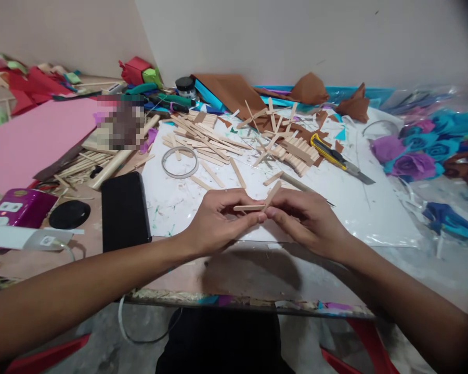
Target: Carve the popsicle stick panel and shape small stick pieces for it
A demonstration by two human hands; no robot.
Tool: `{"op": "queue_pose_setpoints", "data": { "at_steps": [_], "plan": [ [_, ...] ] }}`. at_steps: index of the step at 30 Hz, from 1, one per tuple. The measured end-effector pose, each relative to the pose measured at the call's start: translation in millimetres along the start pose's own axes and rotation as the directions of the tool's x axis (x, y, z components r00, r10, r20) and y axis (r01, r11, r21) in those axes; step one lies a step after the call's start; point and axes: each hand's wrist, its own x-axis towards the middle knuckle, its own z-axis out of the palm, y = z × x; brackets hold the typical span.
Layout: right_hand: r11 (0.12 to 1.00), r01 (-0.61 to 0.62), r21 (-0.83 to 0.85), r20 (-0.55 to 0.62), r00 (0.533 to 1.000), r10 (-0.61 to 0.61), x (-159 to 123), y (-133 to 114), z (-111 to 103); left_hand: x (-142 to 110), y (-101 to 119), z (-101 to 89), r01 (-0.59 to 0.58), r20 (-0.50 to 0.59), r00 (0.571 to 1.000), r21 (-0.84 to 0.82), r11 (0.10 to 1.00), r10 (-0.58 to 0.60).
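Note:
Over the front of a white sheet [179, 218], my left hand [226, 215] pinches a flat wooden craft stick [246, 208] between thumb and fingers. My right hand [306, 218] grips a second craft stick [273, 194], which slants up and away. The two sticks meet at an angle where my fingertips come together; whether they are joined there I cannot tell. Beyond my hands lies a loose pile of craft sticks [206, 140]. Crossed sticks [272, 143] and a stacked row of sticks [296, 156] sit to its right.
A yellow utility knife [341, 158] lies right of the sticks, its blade pointing right. A roll of tape [179, 161], a black phone [125, 210] and a purple box [17, 208] are on the left. Paper flowers [417, 150] stand at the right. The table edge [249, 306] runs in front.

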Motion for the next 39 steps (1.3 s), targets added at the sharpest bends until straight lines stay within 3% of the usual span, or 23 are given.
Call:
{"op": "queue_pose_setpoints", "data": {
  "at_steps": [5, 9, 13, 18, 26, 33, 36, 39],
  "plan": [
    [0.998, -0.006, -0.057, -0.020, 1.000, 0.005, -1.4, 4.4, -2.3, 1.9, -0.7, 0.8, 0.037, -0.006, 0.999, -0.134, 0.990, -0.039],
    [0.982, 0.077, -0.174, -0.015, 0.997, -0.081, -1.5, 11.8, -6.2, 3.0, 0.0, 1.4, 0.105, -0.004, 0.994, -0.251, 0.962, -0.110],
    [0.957, 0.176, -0.233, 0.050, 0.984, -0.169, -1.2, 16.4, -5.3, 2.2, -1.9, 0.4, 0.073, 0.026, 0.997, -0.258, 0.963, -0.069],
    [0.947, 0.200, -0.252, 0.082, 0.979, -0.185, -2.0, 17.0, -1.3, -0.1, -5.0, 0.7, 0.109, 0.062, 0.993, -0.258, 0.960, -0.096],
    [0.895, 0.181, -0.407, 0.127, 0.982, -0.140, -4.6, 12.1, 3.4, -2.4, -5.8, 4.7, 0.124, 0.091, 0.991, -0.374, 0.919, -0.097],
    [0.867, 0.070, -0.493, 0.105, 0.994, -0.020, -3.6, 15.1, -4.0, -2.3, -6.9, 2.5, 0.134, 0.081, 0.990, -0.316, 0.939, -0.114],
    [0.875, 0.017, -0.484, 0.040, 0.999, 0.003, -2.7, 16.8, -6.6, -2.2, -6.7, 2.6, 0.142, 0.083, 0.989, -0.300, 0.943, -0.123],
    [0.910, 0.059, -0.410, 0.055, 0.998, -0.040, -2.6, 19.7, -5.6, -2.1, -6.6, 3.1, 0.141, 0.094, 0.989, -0.300, 0.943, -0.118]
  ]
}}
